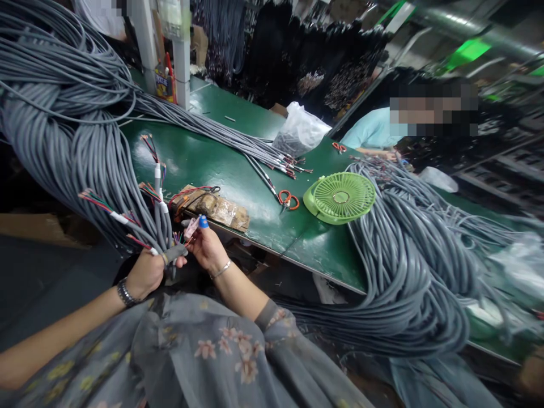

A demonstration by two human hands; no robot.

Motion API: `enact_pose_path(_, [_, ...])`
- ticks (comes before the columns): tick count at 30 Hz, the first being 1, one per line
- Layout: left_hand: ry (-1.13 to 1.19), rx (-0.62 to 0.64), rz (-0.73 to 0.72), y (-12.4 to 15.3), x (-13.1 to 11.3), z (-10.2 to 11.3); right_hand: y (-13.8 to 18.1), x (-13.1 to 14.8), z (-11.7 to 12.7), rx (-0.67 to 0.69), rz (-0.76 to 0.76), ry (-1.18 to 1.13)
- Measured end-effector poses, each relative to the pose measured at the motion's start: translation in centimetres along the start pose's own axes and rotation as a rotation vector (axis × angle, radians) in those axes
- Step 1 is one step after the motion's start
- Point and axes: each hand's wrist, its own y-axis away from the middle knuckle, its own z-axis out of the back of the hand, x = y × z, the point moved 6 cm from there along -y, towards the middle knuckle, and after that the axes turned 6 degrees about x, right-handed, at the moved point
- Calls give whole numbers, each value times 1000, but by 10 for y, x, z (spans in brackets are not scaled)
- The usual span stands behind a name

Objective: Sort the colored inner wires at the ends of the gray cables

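My left hand (147, 275) is closed around a grey cable (172, 255) at the lower left, its wrist wearing a dark bracelet or watch. Thin coloured wires (178, 238) fan out from the cable's stripped end. At those wires, my right hand (208, 249) has its fingers pinched together. One of its fingertips has a blue cover (203, 221), and a pinkish-white wrap (191, 229) shows beside it. Several other grey cable ends with white sleeves (157, 170) and loose coloured wires rise just beyond my left hand.
A taped block (219, 209) lies at the edge of the green table (221, 175). Orange-handled scissors (289, 201) and a green fan (340, 197) are farther right. Large grey cable bundles (102, 153) hang left and right. A co-worker (369, 127) sits across.
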Motion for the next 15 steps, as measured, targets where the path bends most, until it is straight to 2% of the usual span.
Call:
enact_pose_path(5, [-25, -50, -33, 10, -5, 4, 3, 4, -1, 42, -62, -37])
enact_pose_path(9, [15, -101, -62, 15, -9, 4, 4, 10, -1, -7, 0, -29])
enact_pose_path(15, [60, -175, -41, 11, -8, 0, 3, 8, 5, -1, 119, 55])
